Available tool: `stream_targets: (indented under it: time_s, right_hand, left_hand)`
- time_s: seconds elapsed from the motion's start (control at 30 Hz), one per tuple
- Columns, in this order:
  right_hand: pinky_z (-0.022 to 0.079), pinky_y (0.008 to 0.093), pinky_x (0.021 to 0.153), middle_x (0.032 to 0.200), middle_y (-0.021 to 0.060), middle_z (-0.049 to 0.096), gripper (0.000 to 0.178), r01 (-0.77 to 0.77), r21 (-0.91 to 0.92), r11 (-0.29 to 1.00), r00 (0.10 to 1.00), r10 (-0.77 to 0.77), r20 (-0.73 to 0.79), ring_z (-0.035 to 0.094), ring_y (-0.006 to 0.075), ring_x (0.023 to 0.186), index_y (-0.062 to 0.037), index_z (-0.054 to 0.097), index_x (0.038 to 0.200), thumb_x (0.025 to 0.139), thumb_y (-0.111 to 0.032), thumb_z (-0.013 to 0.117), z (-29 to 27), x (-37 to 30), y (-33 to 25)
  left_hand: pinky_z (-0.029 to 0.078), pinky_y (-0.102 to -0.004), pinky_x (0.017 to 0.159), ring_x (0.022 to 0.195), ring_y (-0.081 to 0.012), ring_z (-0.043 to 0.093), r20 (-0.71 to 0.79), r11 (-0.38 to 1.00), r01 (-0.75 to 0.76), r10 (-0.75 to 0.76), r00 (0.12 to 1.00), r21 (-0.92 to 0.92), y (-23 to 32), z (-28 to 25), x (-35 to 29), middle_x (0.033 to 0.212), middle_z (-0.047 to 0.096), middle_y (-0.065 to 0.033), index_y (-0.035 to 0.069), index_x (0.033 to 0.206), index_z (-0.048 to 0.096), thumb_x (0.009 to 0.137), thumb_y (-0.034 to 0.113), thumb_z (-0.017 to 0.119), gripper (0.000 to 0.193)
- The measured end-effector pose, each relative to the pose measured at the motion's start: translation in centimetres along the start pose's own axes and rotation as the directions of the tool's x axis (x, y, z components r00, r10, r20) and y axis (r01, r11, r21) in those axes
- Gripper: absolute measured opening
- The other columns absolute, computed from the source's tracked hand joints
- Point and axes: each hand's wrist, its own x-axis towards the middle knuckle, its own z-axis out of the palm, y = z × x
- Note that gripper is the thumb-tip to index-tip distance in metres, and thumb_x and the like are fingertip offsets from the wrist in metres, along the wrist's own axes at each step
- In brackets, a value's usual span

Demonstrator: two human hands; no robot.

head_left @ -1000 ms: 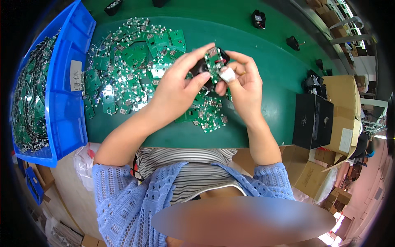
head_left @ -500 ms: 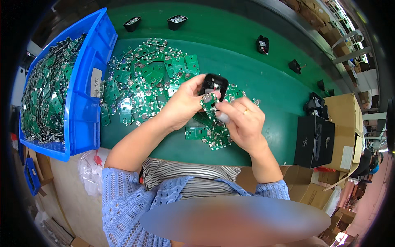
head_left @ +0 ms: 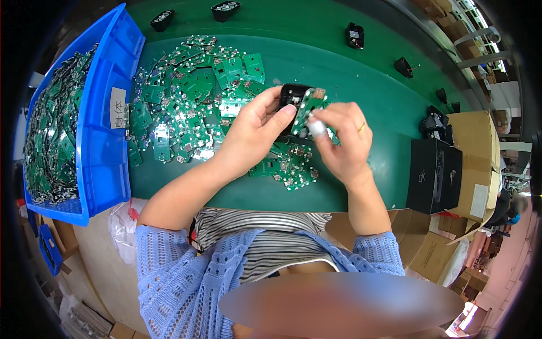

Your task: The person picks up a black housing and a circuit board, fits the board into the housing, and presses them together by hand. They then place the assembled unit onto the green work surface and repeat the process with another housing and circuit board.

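Note:
Above the green work table, my left hand (head_left: 257,130) is wrapped round a small black plastic housing (head_left: 291,90), its thumb along the near side. White and metallic parts show inside the housing. My right hand (head_left: 345,141) pinches a green circuit board (head_left: 307,106), tilted up against the housing's right side. Whether wires join the two cannot be made out. White covering wraps one right fingertip, and a ring sits on another finger. Below the hands lies a small group of circuit boards (head_left: 296,172); a larger heap of boards (head_left: 195,90) spreads to the left.
A blue bin (head_left: 104,141) full of boards stands at the left. Black housings (head_left: 226,10) are spaced along the far green strip (head_left: 293,22). A black box (head_left: 432,178) and an open cardboard carton (head_left: 474,158) stand at the right edge of the table (head_left: 372,169).
The circuit board has swung from below the housing up to its right side, lifted by my right hand. My left thumb now lies over the housing. The view has shifted slightly.

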Motion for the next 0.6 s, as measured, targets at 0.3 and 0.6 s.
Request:
stream_targets:
  time_s: [0.3, 0.6]
  right_hand:
    - [0.047, 0.0338, 0.060, 0.079, 0.0106, 0.057, 0.022, -0.230, 0.105, 0.968, 0.968, 0.217, 0.127, 0.056, 0.0261, 0.072, -0.0025, 0.057, 0.086, 0.066, 0.003, 0.065, -0.72, 0.12, -0.29]
    - [0.045, 0.0342, 0.061, 0.080, 0.0110, 0.054, 0.025, -0.091, 0.032, 0.995, 0.985, 0.085, 0.153, 0.053, 0.0266, 0.070, -0.0014, 0.055, 0.089, 0.066, 0.006, 0.062, -0.54, 0.20, -0.33]
  left_hand:
    - [0.048, -0.0240, 0.077, 0.093, -0.0108, 0.056, 0.065, 0.999, 0.048, -0.048, 0.997, 0.000, 0.21, 0.08, -0.29, 0.110, 0.055, -0.0093, -0.002, 0.123, 0.043, 0.085, 0.012, 0.059, 0.043]
    - [0.049, -0.0232, 0.076, 0.092, -0.0130, 0.058, -0.002, 0.998, -0.047, 0.047, 0.999, 0.032, -0.33, 0.67, -0.56, 0.107, 0.055, -0.0098, -0.002, 0.123, 0.042, 0.084, 0.006, 0.060, 0.043]
